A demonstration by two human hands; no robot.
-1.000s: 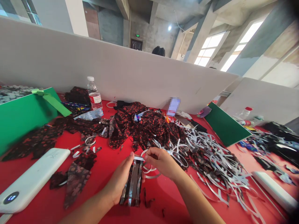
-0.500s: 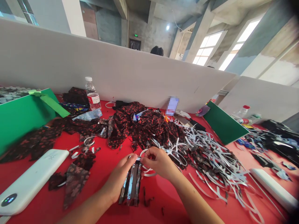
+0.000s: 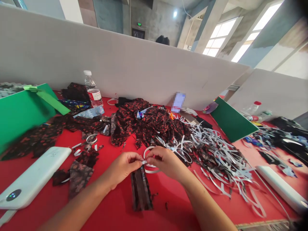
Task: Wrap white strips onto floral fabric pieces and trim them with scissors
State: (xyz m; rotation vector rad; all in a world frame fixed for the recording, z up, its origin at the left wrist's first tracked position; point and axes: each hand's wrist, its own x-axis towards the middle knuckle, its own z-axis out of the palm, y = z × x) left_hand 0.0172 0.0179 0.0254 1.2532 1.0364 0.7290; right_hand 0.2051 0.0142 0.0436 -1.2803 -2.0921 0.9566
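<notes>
Both hands meet over the red table [image 3: 113, 205] near its front. My left hand [image 3: 126, 163] pinches one end of a small white strip [image 3: 144, 162], thumb against forefinger. On the strip's other side, my right hand [image 3: 161, 160] has its fingertips closed on it too. Below the fingertips hangs a dark strip of fabric [image 3: 141, 192] with shiny lengthwise bands, its top edge at the white strip. A white tape coil [image 3: 149, 150] lies behind and partly under my right hand. How the white strip joins the fabric is hidden by the fingers.
Dark floral fabric [image 3: 134, 118] is heaped behind the hands, with a tangle of white strips [image 3: 216, 154] to its right. A white power bank [image 3: 36, 176] lies left, a water bottle [image 3: 92, 89] behind it. Green boards [image 3: 234, 120] and a pale partition [image 3: 144, 70] border the table.
My left hand has shifted from along the dark fabric strip's side to a pinch at its top. The fabric now hangs more freely, turned slightly. The view has tilted down a little.
</notes>
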